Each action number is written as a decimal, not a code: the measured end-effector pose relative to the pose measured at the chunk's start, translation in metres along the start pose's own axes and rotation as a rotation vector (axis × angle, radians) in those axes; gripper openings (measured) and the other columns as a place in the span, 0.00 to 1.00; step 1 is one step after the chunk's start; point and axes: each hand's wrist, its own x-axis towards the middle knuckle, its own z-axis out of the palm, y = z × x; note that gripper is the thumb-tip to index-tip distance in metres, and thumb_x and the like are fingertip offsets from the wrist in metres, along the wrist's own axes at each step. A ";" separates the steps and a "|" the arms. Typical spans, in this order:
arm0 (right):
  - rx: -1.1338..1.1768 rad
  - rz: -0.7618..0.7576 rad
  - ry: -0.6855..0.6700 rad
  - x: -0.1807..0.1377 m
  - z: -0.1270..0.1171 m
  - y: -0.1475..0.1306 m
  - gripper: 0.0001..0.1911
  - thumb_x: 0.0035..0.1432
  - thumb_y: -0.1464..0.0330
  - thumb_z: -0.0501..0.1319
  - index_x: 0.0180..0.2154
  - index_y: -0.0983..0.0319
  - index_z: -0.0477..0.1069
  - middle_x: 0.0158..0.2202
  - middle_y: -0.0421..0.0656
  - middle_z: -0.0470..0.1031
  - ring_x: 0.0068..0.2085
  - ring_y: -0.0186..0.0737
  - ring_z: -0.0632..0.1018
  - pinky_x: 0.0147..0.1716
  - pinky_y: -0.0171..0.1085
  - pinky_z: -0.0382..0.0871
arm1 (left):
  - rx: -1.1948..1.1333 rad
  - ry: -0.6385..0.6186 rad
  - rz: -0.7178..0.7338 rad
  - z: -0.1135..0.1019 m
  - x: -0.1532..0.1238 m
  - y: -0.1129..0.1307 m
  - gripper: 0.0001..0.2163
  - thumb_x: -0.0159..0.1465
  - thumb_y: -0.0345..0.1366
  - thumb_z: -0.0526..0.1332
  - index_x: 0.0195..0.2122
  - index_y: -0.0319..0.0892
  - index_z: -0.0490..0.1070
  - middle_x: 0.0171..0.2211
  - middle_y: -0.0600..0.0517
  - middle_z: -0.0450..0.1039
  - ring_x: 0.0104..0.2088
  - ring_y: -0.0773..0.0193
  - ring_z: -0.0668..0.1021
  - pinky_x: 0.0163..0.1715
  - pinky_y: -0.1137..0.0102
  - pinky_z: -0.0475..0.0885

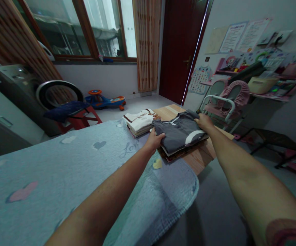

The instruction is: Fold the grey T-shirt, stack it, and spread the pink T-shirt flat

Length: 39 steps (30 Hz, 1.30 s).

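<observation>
A folded grey T-shirt [174, 135] with a white print lies on top of a stack of folded clothes. My left hand [155, 140] grips its left edge, with the thumb on top and the other fingers mostly hidden. At the far right corner, my right hand [204, 123] holds the shirt's shoulder, fingers closed over the cloth. Just left of this stack sits another pile, topped by a folded white garment [139, 121] with brown trim. Beneath both piles are a wooden table top [197, 160] and part of a light blue blanket [94, 171].
The blanket drapes over the table's near edge. A red stool [82, 119] with a dark blue item on it stands at the left, near a washing machine [22, 77] with its door open. A blue ride-on toy [104, 100] is by the wall. A pink chair [222, 102] stands right.
</observation>
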 end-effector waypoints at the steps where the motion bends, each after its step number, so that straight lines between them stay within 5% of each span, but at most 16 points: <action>1: 0.000 0.000 -0.001 0.000 0.000 0.000 0.19 0.63 0.61 0.59 0.51 0.66 0.73 0.50 0.58 0.77 0.52 0.52 0.76 0.47 0.40 0.67 | 0.004 -0.006 0.009 0.000 0.002 0.000 0.20 0.57 0.28 0.65 0.50 0.44 0.67 0.46 0.47 0.77 0.43 0.60 0.80 0.43 0.65 0.76; 6: -0.018 0.073 -0.069 -0.010 0.008 -0.002 0.22 0.63 0.61 0.60 0.54 0.67 0.71 0.52 0.59 0.75 0.53 0.55 0.75 0.48 0.44 0.66 | 0.294 0.065 0.088 -0.006 0.005 -0.007 0.28 0.51 0.29 0.70 0.53 0.41 0.64 0.54 0.40 0.72 0.54 0.53 0.76 0.52 0.62 0.71; 11: -0.107 0.066 0.213 -0.023 0.009 -0.023 0.27 0.61 0.62 0.61 0.58 0.68 0.65 0.59 0.62 0.66 0.61 0.61 0.65 0.56 0.53 0.58 | 0.884 0.374 0.300 0.002 -0.014 -0.003 0.40 0.57 0.39 0.66 0.67 0.36 0.48 0.67 0.30 0.52 0.68 0.38 0.55 0.64 0.48 0.53; 15: -0.036 -0.213 0.039 -0.031 0.015 -0.047 0.26 0.67 0.56 0.51 0.60 0.61 0.64 0.63 0.55 0.63 0.62 0.55 0.64 0.60 0.52 0.54 | 1.078 0.064 0.576 0.018 -0.018 0.001 0.26 0.66 0.42 0.57 0.65 0.46 0.59 0.69 0.42 0.51 0.70 0.45 0.49 0.67 0.48 0.40; 18: -0.031 -0.242 -0.112 -0.037 0.027 -0.055 0.28 0.67 0.52 0.46 0.62 0.57 0.61 0.68 0.51 0.57 0.66 0.56 0.58 0.63 0.60 0.49 | 1.215 -0.201 0.530 0.024 -0.014 -0.007 0.22 0.67 0.50 0.54 0.61 0.52 0.66 0.69 0.49 0.55 0.71 0.47 0.49 0.68 0.49 0.41; 20: -0.031 -0.220 -0.158 -0.040 0.035 -0.056 0.30 0.67 0.49 0.45 0.64 0.55 0.59 0.70 0.48 0.53 0.67 0.58 0.55 0.62 0.65 0.46 | 1.262 -0.271 0.454 0.024 -0.011 -0.015 0.24 0.66 0.53 0.55 0.62 0.53 0.65 0.69 0.51 0.56 0.70 0.44 0.49 0.67 0.49 0.44; 29: -0.042 -0.172 -0.198 -0.043 0.043 -0.056 0.35 0.65 0.46 0.43 0.67 0.53 0.54 0.72 0.46 0.46 0.69 0.61 0.50 0.61 0.69 0.47 | 1.217 -0.246 0.462 0.023 -0.012 -0.030 0.28 0.65 0.56 0.56 0.63 0.50 0.64 0.69 0.45 0.54 0.70 0.32 0.46 0.65 0.42 0.43; 39: -0.051 -0.154 -0.185 -0.045 0.033 -0.056 0.35 0.65 0.48 0.46 0.67 0.57 0.54 0.70 0.52 0.52 0.68 0.61 0.55 0.61 0.67 0.47 | 1.247 -0.190 0.483 0.009 0.001 -0.014 0.24 0.67 0.56 0.52 0.59 0.52 0.68 0.67 0.45 0.58 0.70 0.39 0.51 0.65 0.42 0.38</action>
